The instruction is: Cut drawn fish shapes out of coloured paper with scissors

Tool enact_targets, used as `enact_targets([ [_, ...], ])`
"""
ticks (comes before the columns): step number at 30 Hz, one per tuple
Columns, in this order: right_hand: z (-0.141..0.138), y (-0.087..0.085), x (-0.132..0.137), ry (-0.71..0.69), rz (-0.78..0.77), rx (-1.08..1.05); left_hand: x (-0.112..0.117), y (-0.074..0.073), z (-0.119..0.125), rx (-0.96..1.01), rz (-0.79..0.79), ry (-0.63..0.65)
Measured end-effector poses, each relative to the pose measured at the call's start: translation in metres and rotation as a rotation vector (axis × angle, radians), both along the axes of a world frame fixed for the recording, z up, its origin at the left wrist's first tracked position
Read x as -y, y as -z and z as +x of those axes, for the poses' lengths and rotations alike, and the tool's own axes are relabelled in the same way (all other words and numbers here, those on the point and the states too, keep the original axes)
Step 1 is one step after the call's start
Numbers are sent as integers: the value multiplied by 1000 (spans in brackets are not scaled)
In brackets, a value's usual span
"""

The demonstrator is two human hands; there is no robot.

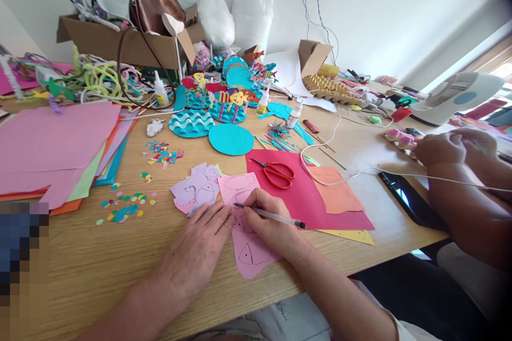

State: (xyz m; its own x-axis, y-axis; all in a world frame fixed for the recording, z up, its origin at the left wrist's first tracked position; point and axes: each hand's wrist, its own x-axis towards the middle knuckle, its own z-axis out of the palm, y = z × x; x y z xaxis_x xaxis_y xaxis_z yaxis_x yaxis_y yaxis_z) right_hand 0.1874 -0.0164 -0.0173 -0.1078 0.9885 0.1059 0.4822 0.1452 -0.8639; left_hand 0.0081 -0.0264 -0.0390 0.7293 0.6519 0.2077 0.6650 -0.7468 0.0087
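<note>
My left hand (202,242) lies flat with fingers together on the left edge of a pink paper sheet (248,253) that has fish outlines drawn on it. My right hand (272,224) is closed round a clear pen (272,215), whose tip touches the pink sheet near its top. Lilac paper pieces (198,189) with drawn fish lie just left of the sheet. Red scissors (276,173) rest on a magenta sheet (308,197) to the right.
Another person's hands (452,149) work at the right beside a white cable (360,170) and a black tablet (408,197). Stacked coloured paper (52,149) lies left, confetti dots (124,208) nearby, teal paper fish crafts (216,101), glue bottles (160,90) and a cardboard box (120,37) behind.
</note>
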Motion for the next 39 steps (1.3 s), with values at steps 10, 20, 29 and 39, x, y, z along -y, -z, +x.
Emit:
enact_targets([
  [10,0,2,0,4,-12,-12,1,4,0,11,-1,-7],
  [20,1,2,0,3,-22,-9,1,2,0,23,18,-13],
  [29,1,4,-1,2,-13,-4,0,3,0,22,34,-6],
  [39,0,2,-1,5,-11,4,0,0,0,6,17,-1],
])
